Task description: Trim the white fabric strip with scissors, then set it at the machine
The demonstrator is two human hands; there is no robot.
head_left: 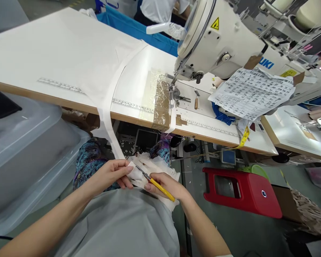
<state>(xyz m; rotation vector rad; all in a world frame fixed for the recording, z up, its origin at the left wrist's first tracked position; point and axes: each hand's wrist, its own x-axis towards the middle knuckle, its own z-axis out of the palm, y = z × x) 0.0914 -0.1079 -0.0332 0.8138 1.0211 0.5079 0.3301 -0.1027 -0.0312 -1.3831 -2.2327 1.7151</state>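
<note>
Lap: grey cloth (117,221) spreads across the person's lap, nearest the lens, with a heap of white pieces (160,169) just beyond it.
Left hand (111,175): fingers closed on the end of a white fabric strip (107,117), pinching it at the tip.
Strip: it hangs from the bench (42,89) edge down to the lap, where the left hand holds it taut.
Scissors (155,184): yellow-handled snips, blades touching the pinched end of the strip.
Right hand (167,185): fingers wrapped round the yellow handle, thumb on top.
Step in hand: trimming the strip's end, by the look of it; the blades appear to sit at the cut.
Next move: likely a squeeze of the snips, calling for the left hand to keep the fabric tight and clear of the blades.
Bench: sewing machine (222,39) at right, printed sheet (251,92) beside it, yellow tape measure (244,137) hanging off the edge.
Floor: red stool (243,191) to the right.
</note>
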